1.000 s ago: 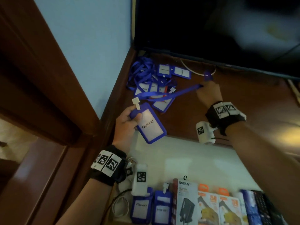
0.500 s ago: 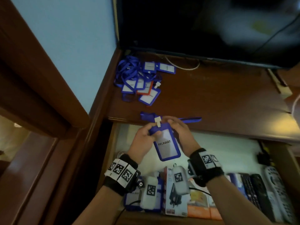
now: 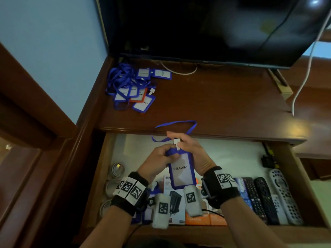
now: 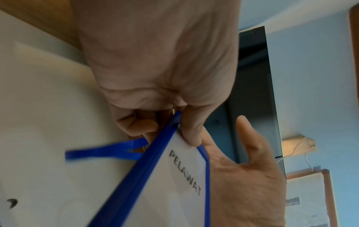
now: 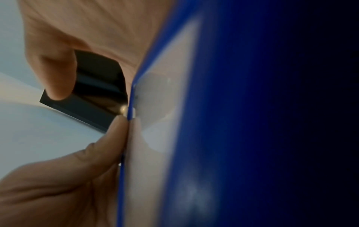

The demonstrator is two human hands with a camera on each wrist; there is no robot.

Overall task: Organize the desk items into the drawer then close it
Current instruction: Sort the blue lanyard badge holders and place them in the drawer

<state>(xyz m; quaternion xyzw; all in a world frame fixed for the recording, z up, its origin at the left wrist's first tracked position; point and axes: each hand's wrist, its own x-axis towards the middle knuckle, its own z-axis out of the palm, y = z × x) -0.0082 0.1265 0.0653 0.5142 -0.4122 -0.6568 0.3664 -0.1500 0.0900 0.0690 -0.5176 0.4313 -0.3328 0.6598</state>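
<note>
Blue badge holder (image 3: 180, 169) pinched in our left hand (image 3: 157, 159) and right hand (image 3: 192, 153); trailing lanyard (image 3: 176, 124) might snag the worktop (image 3: 223, 111) edge

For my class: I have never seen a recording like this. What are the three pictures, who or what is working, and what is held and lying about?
No machine here: a person works with two bare hands, wearing cameras. The wide picture comes from a head camera looking down; the two close, blurry ones come from cameras strapped to each wrist.

The left hand and right hand both grip one blue badge holder printed PELAWAT, over the open drawer. Its blue lanyard trails onto the desk.

A pile of badges lies on the desk below a dark screen. The drawer holds remote controls, boxed goods and coiled cables.
</note>
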